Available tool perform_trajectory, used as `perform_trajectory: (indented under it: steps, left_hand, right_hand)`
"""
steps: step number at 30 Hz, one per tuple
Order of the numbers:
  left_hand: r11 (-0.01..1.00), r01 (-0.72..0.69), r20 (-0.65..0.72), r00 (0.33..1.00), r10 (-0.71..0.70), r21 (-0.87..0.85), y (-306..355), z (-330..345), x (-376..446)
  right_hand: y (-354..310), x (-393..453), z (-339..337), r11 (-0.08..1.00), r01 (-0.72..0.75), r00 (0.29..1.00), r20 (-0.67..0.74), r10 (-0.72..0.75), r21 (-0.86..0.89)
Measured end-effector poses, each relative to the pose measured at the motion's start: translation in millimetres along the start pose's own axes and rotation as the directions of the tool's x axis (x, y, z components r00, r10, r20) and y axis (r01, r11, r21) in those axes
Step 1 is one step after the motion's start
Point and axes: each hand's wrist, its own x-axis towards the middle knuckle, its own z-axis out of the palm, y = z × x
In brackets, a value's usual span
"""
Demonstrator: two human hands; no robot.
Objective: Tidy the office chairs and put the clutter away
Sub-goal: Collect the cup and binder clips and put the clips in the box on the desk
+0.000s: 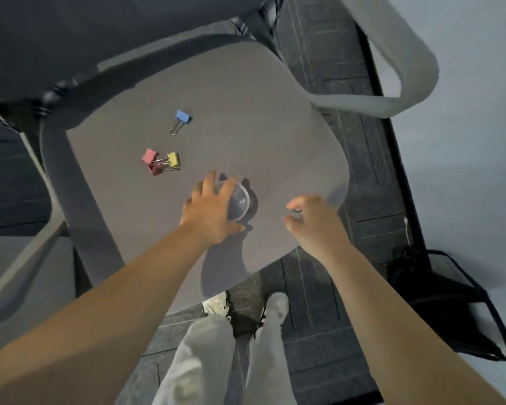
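A grey office chair seat (246, 118) fills the middle of the view. On it lies a blue binder clip (183, 116) toward the back, and a cluster of pink, red and yellow binder clips (161, 161) to its left front. My left hand (214, 209) is closed over a small clear round plastic container (240, 201) standing near the seat's front. To the right, my right hand (313, 220) hovers above the seat's front right corner, its fingers curled and apart, with nothing in it.
The chair's backrest (70, 33) is at the top left and a light armrest (400, 68) curves at the top right. A second armrest (18, 264) runs along the left. A black wire basket (450, 305) sits on the floor at right. My legs and shoes (216, 305) are below.
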Motion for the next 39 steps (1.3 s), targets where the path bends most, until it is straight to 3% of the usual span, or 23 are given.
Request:
perform_trajectory:
  steps: [3, 7, 12, 17, 23, 27, 32, 36, 39]
  left_hand:
    - [0.991, 0.015, -0.025, 1.0, -0.018, -0.136, -6.1, -2.5, 1.6]
    - [0.943, 0.171, -0.138, 0.967, -0.217, -0.286, -23.8, -20.9, -11.4]
    - [0.816, 0.393, -0.23, 0.825, -0.517, -0.425, -57.7, -36.9, -36.6]
    - [0.708, 0.451, -0.272, 0.703, -0.657, -0.544, -89.8, -36.9, -39.5]
    - [0.707, 0.39, -0.322, 0.69, -0.649, -0.59, -121.5, -34.7, -9.2]
    - [0.734, 0.364, -0.36, 0.693, -0.625, -0.574, -130.0, -38.6, 6.6]
    - [0.767, 0.332, -0.391, 0.709, -0.587, -0.55, -130.3, -45.0, 15.0]
    - [0.787, 0.298, -0.41, 0.723, -0.555, -0.54, -128.6, -40.5, 16.6]
    - [0.8, 0.283, -0.445, 0.71, -0.545, -0.529, -127.3, -35.2, 16.9]
  right_hand:
    - [-3.6, 18.9, 3.2, 0.998, 0.046, 0.998, 0.037, -0.045, -0.031]
    - [-28.5, 40.9, 6.5, 0.986, 0.161, 0.984, 0.089, -0.156, -0.046]
    - [-78.9, 65.2, 14.6, 0.931, 0.35, 0.934, 0.114, -0.339, -0.101]
    - [-114.9, 96.0, 36.9, 0.855, 0.485, 0.875, 0.092, -0.476, -0.186]
    - [-141.5, 145.3, 66.9, 0.78, 0.501, 0.857, 0.092, -0.507, -0.376]
    - [-153.7, 168.7, 79.4, 0.736, 0.539, 0.83, 0.11, -0.547, -0.41]
    - [-160.2, 169.4, 96.7, 0.607, 0.713, 0.683, 0.151, -0.715, -0.351]
    - [-146.5, 160.0, 115.3, 0.508, 0.777, 0.538, -0.028, -0.843, -0.371]
    - [-142.5, 158.1, 119.2, 0.482, 0.763, 0.49, -0.101, -0.866, -0.43]
